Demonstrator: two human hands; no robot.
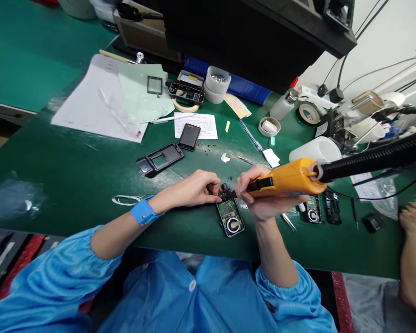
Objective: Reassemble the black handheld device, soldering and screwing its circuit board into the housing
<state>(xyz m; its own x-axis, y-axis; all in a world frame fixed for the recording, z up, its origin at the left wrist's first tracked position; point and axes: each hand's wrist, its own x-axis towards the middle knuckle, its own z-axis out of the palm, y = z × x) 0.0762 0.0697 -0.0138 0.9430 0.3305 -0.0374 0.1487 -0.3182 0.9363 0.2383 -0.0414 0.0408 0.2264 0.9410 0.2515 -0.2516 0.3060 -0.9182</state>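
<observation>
Fingers of my right hand (262, 206) are closed around an orange tool (291, 178), with a thick black hose (374, 155) leading off its back end to the right. Its narrow end points at the top of an opened device (234, 213) lying in front of me near the tabletop's front edge; I cannot tell whether the two touch. The device shows its green circuit board (228, 210) and, toward its lower end, a white ring (233, 225). My left hand (198, 188), with a blue wristband (143, 212) behind it, reaches to the device's upper end, thumb and fingers bent in against it; whether they pinch a part there, I cannot tell.

Tweezers (289, 223) lie just right of my right wrist, and beyond them another opened device (313, 212) beside a black part (333, 208). Ahead of my left hand on the tabletop (72, 185) sits a dark casing (173, 153) with a window, near a black rectangular block (189, 136) partly over a printed sheet (208, 126). A co-worker's hand (414, 217) shows at the far right.
</observation>
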